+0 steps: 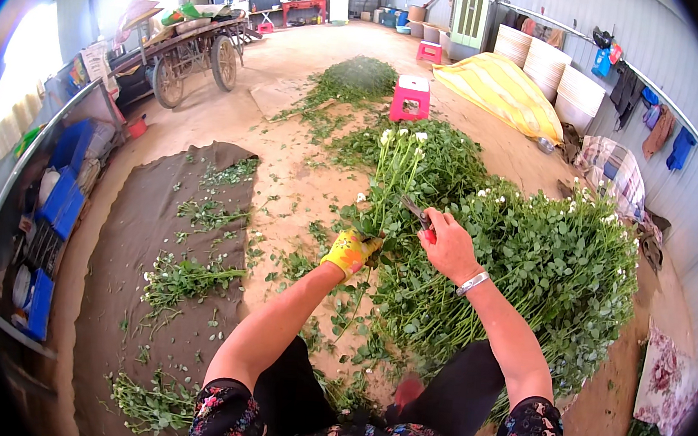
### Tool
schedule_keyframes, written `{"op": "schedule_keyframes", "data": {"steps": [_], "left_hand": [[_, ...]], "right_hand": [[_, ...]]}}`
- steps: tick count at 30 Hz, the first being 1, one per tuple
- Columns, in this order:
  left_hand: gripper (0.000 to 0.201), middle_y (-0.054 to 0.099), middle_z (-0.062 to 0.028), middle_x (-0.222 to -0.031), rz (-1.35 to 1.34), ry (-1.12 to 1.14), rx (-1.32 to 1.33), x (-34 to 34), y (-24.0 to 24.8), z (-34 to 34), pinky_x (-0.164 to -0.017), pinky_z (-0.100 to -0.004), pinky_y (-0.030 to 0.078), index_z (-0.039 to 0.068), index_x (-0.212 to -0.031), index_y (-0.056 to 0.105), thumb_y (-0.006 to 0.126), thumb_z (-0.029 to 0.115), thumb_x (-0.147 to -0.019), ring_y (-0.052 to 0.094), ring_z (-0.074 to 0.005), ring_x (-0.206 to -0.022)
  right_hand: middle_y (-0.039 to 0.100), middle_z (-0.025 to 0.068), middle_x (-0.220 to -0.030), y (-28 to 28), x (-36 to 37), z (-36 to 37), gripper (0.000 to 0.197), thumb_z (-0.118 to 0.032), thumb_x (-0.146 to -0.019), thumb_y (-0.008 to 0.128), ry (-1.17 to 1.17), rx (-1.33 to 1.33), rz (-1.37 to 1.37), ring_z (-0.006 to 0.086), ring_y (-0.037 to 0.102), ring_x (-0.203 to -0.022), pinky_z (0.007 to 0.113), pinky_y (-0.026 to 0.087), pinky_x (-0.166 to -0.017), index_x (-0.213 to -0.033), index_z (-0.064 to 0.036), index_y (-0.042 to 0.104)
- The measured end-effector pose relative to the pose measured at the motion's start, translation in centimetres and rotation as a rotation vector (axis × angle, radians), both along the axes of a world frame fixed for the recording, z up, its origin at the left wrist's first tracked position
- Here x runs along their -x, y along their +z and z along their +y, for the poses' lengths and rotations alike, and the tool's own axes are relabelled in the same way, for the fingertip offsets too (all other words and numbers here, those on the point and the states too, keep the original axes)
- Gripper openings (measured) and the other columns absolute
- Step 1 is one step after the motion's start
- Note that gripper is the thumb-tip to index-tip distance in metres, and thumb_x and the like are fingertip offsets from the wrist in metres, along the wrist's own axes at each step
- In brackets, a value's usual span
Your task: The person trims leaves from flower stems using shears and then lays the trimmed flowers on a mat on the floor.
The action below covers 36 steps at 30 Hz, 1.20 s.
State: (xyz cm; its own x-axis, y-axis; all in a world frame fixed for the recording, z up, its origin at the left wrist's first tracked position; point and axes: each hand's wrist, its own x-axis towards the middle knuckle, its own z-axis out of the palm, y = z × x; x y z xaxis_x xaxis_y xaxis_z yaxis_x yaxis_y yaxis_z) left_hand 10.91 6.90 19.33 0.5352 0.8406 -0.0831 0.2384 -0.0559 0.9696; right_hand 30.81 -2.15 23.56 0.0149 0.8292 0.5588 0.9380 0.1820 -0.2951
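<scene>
My left hand (349,252), in a yellow patterned glove, is closed around a bunch of white-flowered stems (395,176) that stands upright with its blooms away from me. My bare right hand (452,247), a silver bracelet at its wrist, grips pruning shears (417,212) with red on the handle. Their blades point toward the leafy stems just beside the bunch; whether they touch a stem is unclear. A large heap of leafy cut stems with small white flowers (526,265) lies under and to the right of my right hand.
A dark cloth (151,227) on the left bears several small flower bunches (188,277). Ahead are a pink-and-white stool (410,100) and a pile of cut greenery (360,78). Beyond stand a loaded wheeled cart (190,54) and a yellow striped sheet (502,91). Loose leaves litter the floor.
</scene>
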Motion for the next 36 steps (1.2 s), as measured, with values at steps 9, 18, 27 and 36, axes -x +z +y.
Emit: {"op": "schedule_keyframes", "data": {"steps": [9,18,27,36], "left_hand": [[0.024,0.069,-0.0077,-0.091,0.106,-0.005,-0.173,-0.6,-0.5,0.0,-0.061,-0.0291,0.056,0.005,-0.112,0.065,0.061,0.015,-0.090,0.065,-0.0138,-0.070],[0.025,0.068,-0.0072,-0.085,0.166,-0.017,-0.464,-0.8,-4.3,1.8,-0.055,-0.0289,0.054,0.005,-0.112,0.063,0.061,0.013,-0.089,0.061,-0.0120,-0.062],[0.035,0.067,-0.0176,-0.084,0.429,0.005,-0.618,-0.9,-5.7,1.3,-0.069,-0.0369,0.050,0.004,-0.105,0.067,0.058,0.033,-0.088,0.065,-0.0247,-0.074],[0.032,0.070,-0.0128,-0.082,0.267,0.005,-0.512,-0.8,-2.7,-0.7,-0.063,-0.0336,0.051,0.008,-0.112,0.066,0.057,0.029,-0.090,0.068,-0.0216,-0.066]], "right_hand": [[0.059,0.0141,-0.077,-0.5,0.4,0.0,0.030,-0.016,-0.082,0.066,0.107,0.068,0.060,0.0310,0.060,-0.066,0.040,0.048,-0.060,-0.107,-0.0033,0.054],[0.061,0.0168,-0.079,0.6,0.1,-0.5,0.032,-0.016,-0.082,0.065,0.078,-0.024,0.118,0.0352,0.061,-0.069,0.042,0.049,-0.061,-0.108,-0.0011,0.055],[0.058,0.0149,-0.075,1.0,0.4,-0.3,0.035,-0.015,-0.080,0.068,0.070,-0.081,0.090,0.0315,0.059,-0.064,0.040,0.047,-0.060,-0.108,0.0002,0.055],[0.057,0.0149,-0.072,0.5,-1.2,-1.4,0.033,-0.016,-0.082,0.067,0.040,-0.040,0.186,0.0307,0.058,-0.063,0.038,0.047,-0.060,-0.106,0.0027,0.054]]}}
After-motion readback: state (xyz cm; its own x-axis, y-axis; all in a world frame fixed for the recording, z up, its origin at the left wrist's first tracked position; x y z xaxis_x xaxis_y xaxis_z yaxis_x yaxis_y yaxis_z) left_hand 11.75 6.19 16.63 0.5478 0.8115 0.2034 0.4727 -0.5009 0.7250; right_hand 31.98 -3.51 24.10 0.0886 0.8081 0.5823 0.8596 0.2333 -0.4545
